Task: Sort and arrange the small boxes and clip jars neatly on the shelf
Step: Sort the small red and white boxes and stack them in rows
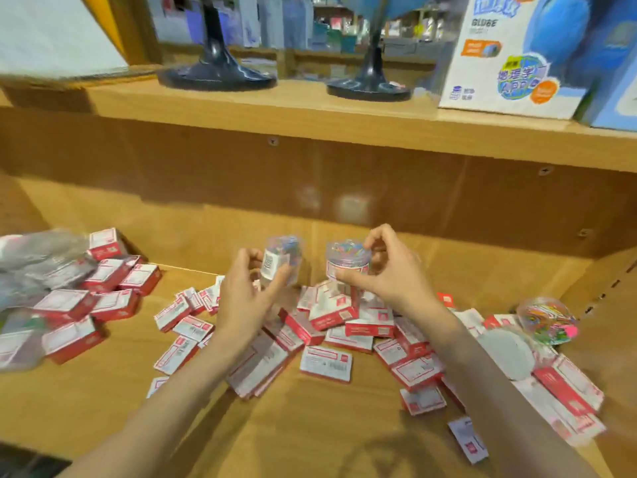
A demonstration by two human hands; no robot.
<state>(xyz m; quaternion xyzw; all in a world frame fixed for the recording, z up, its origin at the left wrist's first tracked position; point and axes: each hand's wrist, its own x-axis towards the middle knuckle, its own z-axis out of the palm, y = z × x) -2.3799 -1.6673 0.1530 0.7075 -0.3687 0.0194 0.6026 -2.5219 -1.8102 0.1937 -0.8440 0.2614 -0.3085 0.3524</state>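
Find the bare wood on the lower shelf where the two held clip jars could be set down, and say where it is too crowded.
Free: the back strip of the lower shelf, between the left group of red boxes and the held jars; also the front wood between the forearms. Crowded: the central box heap under both hands, and the right side around the lying clip jar.

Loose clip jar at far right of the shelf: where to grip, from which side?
The jar appears to lie on its side at the edge of the box pile. Probably best to come from above and pinch across its round wall; boxes crowd its left, the shelf's side wall its right.
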